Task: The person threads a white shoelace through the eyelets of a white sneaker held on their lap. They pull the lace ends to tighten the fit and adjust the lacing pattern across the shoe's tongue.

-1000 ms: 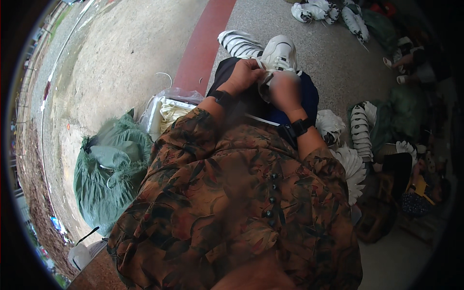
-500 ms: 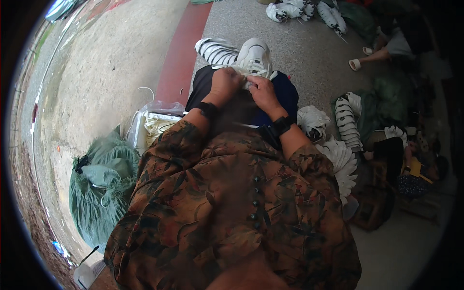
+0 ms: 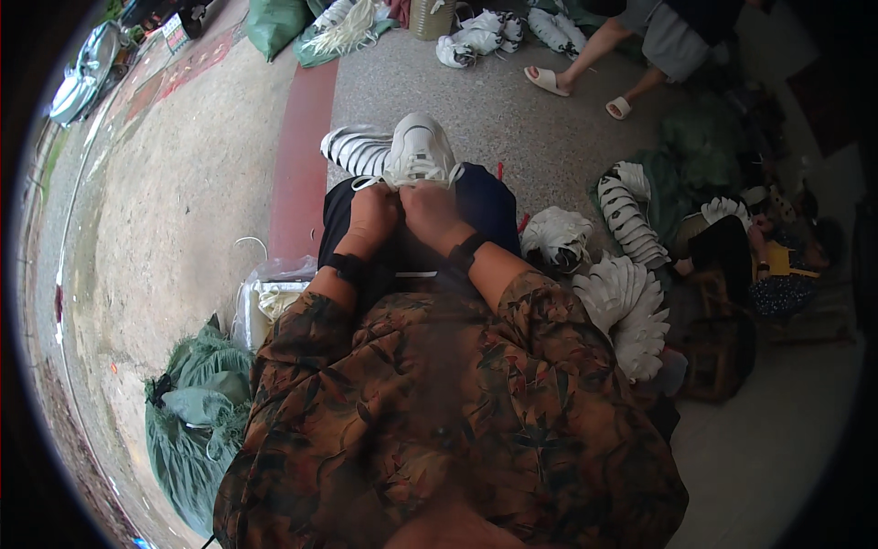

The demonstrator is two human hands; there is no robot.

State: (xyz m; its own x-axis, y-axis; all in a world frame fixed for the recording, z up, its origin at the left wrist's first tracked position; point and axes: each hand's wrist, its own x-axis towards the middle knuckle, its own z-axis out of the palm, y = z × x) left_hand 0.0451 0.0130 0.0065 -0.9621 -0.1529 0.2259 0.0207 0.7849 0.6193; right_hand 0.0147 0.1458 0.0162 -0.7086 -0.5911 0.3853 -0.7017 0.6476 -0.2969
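Note:
A white sneaker [image 3: 422, 145] rests toe-away just beyond my lap, its lace crossing the front. My left hand [image 3: 373, 218] is closed at the near end of the shoe, with a loop of pale shoelace [image 3: 368, 181] standing out by its fingers. Right beside it, my right hand [image 3: 428, 210] is closed too, its fingers pressed to the lace at the sneaker's opening. The fingertips of both hands are partly hidden. Left of the sneaker lies a nested row of white shoe uppers [image 3: 355, 152] with dark gaps between them.
A box with pale laces [image 3: 274, 302] and a green mesh sack [image 3: 203, 412] stand at my left. Bundles of white uppers [image 3: 631, 316] lie on my right. A person in pale sandals [image 3: 547, 80] is at the far right; another person [image 3: 782, 265] sits at right.
My hands have come closer together at the sneaker's opening, and a lace loop now shows by the left. The sandalled person's legs have moved left and stand in a stride. The view has shifted.

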